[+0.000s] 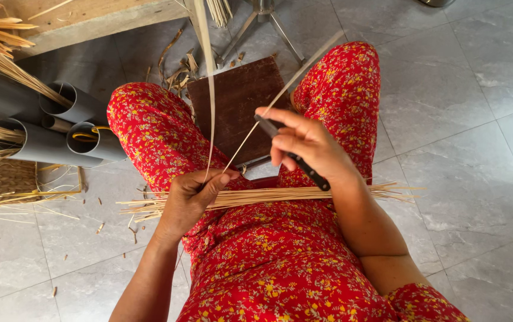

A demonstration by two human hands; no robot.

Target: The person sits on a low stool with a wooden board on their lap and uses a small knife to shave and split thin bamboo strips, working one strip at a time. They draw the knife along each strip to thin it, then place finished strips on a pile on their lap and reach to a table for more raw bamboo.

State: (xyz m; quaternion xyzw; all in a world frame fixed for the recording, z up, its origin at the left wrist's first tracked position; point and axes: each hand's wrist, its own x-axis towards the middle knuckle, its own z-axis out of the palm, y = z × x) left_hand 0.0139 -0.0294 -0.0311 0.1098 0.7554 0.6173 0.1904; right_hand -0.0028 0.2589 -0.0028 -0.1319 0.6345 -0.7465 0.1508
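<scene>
My left hand (192, 195) pinches the near end of a long pale bamboo strip (210, 89) that runs up and away past the top edge. My right hand (307, 145) grips a black-handled knife (295, 157); its blade (304, 67) points up to the right, and a thin sliver (255, 128) splits off the strip at my fingers. A bundle of thin bamboo slivers (280, 194) lies across my lap, on red flowered cloth (268, 256). A dark brown wooden board (238, 107) sits on the floor between my knees.
Several grey plastic pipes (59, 128) holding bamboo sticks lie at the left, beside a woven mat (2, 177). A wooden bench (89, 21) stands at the top left, metal stand legs (268, 27) at the top centre. Bamboo scraps litter the grey tiled floor (465, 119).
</scene>
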